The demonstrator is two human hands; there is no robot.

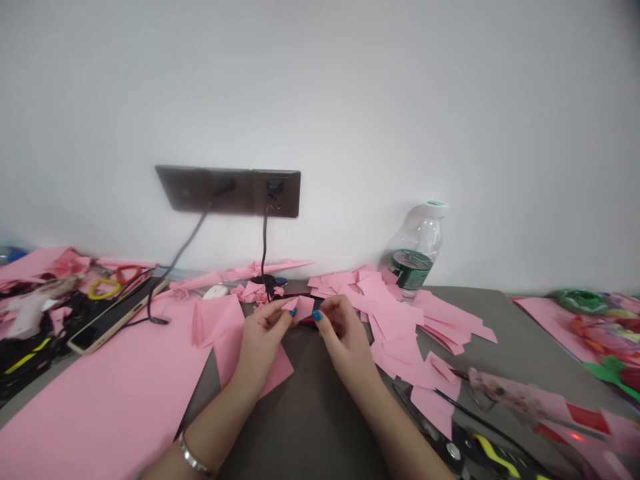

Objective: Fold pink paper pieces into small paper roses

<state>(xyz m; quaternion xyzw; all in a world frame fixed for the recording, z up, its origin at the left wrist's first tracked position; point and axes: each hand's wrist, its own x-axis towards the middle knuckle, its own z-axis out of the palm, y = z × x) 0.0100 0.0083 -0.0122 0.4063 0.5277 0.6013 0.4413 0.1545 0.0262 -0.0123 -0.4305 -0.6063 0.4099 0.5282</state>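
Note:
Between thumb and fingers, my left hand (265,337) pinches a small folded piece of pink paper (301,308). Close beside its right end is my right hand (345,333), fingers curled and thumb pressed toward them; whether it grips the paper's edge or anything else is hidden. Under my left wrist lie pink paper sheets (280,373). A dark object with a red edge (310,320), partly covered by my hands, sits behind the folded piece. Many cut pink paper pieces (395,327) are heaped to the right of my right hand.
A large pink sheet (125,373) covers the left side, with a phone (117,317) and yellow-handled scissors (105,288) beyond it. A plastic bottle (417,253) stands by the wall. At right lies a glue gun (530,400) with a lit red light. Cables hang from the wall socket (275,193).

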